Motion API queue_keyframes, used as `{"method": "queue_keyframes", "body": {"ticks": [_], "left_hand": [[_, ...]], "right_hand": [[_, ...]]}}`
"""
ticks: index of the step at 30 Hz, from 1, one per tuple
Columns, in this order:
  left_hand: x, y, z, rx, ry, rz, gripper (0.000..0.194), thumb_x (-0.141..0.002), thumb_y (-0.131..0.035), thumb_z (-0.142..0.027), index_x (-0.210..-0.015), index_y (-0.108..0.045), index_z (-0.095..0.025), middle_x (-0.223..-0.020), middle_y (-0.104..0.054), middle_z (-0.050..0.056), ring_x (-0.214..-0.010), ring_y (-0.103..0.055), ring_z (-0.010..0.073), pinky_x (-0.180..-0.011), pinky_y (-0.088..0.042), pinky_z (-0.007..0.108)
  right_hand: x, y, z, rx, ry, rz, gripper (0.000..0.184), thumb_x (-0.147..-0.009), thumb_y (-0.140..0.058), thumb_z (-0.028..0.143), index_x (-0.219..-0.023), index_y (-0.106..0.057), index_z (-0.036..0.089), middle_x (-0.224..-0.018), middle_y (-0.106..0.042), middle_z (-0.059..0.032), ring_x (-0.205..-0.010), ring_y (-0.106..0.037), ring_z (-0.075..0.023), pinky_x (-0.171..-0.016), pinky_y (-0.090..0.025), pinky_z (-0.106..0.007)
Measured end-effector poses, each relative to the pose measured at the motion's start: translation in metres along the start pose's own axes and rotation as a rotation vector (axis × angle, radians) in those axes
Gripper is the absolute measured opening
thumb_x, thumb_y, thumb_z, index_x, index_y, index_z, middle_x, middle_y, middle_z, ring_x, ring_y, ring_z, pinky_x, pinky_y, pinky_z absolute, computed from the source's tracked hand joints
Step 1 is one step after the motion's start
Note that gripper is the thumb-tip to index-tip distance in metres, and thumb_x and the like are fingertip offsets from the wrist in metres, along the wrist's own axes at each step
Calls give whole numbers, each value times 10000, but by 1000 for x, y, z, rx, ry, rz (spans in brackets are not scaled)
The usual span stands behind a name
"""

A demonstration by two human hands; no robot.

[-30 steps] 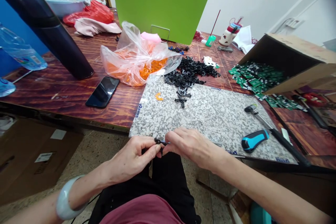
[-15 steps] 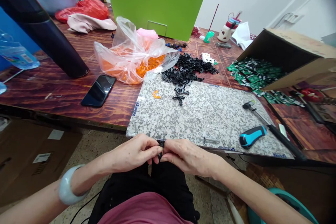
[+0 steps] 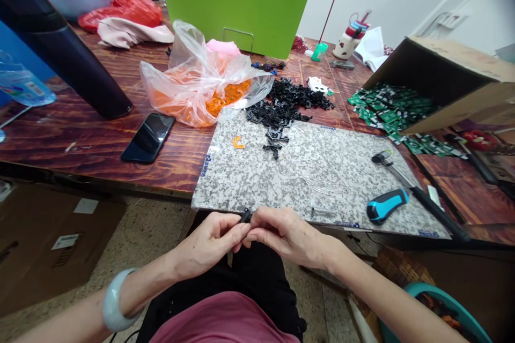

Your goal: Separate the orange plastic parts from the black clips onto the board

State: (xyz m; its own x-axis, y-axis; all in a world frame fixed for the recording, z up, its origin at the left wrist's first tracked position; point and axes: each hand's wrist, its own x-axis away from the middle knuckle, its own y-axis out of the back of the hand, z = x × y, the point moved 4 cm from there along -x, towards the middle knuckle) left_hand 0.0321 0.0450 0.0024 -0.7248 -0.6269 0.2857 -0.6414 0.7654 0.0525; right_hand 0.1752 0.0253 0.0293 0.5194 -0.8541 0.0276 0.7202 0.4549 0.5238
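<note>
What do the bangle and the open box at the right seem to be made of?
The bangle looks like polished stone, perhaps jade or glass, going by its pale, cloudy, glossy surface. The box seems to be plain matte cardboard, judging by its brown colour and thin, stiff flaps.

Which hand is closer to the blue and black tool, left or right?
The right hand. It's at the board's front edge, to the left of the blue and black tool. The left hand is farther left, beyond the right one, holding a small black piece.
</note>
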Motion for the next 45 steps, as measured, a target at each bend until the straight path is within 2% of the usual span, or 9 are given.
{"method": "queue_keyframes", "body": {"ticks": [3, 6, 8, 12, 21, 30, 35, 40, 45], "left_hand": [[0, 4, 4, 14, -12, -93, 374, -893, -465, -408, -658, -570, -136, -566, -447, -47, -529, -370, 89, -488, -284, 202], [-1, 8, 10, 37, -4, -165, 367, -895, -473, -409, -655, -550, -143, -586, -487, -38, -539, -382, 91, -502, -302, 203], [-2, 9, 13, 41, -5, -179, 349, -899, -470, -404, -690, -567, -142, -610, -516, -30, -550, -399, 95, -513, -318, 204], [-2, 10, 14, -5, -30, -191, 343, -909, -453, -385, -704, -586, -145, -586, -476, -42, -544, -397, 97, -510, -316, 202], [0, 11, 15, -36, -32, -193, 337, -906, -460, -384, -705, -592, -148, -600, -490, -37, -560, -425, 103, -521, -341, 202], [-1, 10, 7, -71, -52, -263, 408, -899, -444, -389, -639, -631, -136, -575, -570, 1, -572, -504, 127, -577, -397, 233], [-1, 10, 4, -26, -49, -202, 377, -889, -472, -378, -669, -662, -137, -684, -684, 43, -670, -599, 157, -634, -446, 238], [-1, 14, 10, -18, -13, -182, 434, -897, -469, -410, -579, -604, -148, -691, -721, 60, -699, -640, 172, -638, -469, 243], [-2, 13, 8, 57, -63, -235, 415, -903, -469, -380, -641, -668, -127, -768, -746, 78, -773, -677, 194, -751, -502, 279]], "right_hand": [[1, -2, -8, -132, -52, -97, 161, -876, -567, 311, -867, -586, 151, -663, -571, 26, -554, -462, -73, -526, -360, -183], [4, -6, -15, -289, -147, -174, 326, -795, -659, 391, -1001, -570, 155, -690, -575, 27, -569, -485, -80, -521, -386, -192], [6, -9, -17, -349, -185, -220, 363, -768, -679, 415, -995, -572, 152, -731, -596, 7, -600, -515, -89, -538, -413, -204], [7, -11, -13, -379, -190, -286, 302, -800, -636, 424, -915, -588, 149, -725, -621, -13, -625, -557, -105, -551, -447, -222], [4, -14, -13, -430, -184, -302, 203, -818, -621, 341, -892, -581, 157, -742, -653, -12, -651, -602, -111, -590, -491, -229], [6, -7, -12, -35, -40, -509, 181, -820, -637, 313, -905, -647, 153, -770, -662, -37, -608, -571, -108, -555, -464, -220], [2, -2, -13, -41, -24, -481, 138, -853, -596, 287, -870, -667, 170, -746, -671, -29, -626, -591, -116, -579, -473, -219], [-2, 3, -9, 33, 25, -413, 106, -861, -596, 248, -832, -672, 180, -713, -662, -20, -630, -586, -116, -584, -468, -216], [1, 0, -3, 237, 143, -521, 154, -888, -548, 221, -1008, -638, 187, -941, -649, -83, -837, -624, -157, -713, -526, -265]]}}
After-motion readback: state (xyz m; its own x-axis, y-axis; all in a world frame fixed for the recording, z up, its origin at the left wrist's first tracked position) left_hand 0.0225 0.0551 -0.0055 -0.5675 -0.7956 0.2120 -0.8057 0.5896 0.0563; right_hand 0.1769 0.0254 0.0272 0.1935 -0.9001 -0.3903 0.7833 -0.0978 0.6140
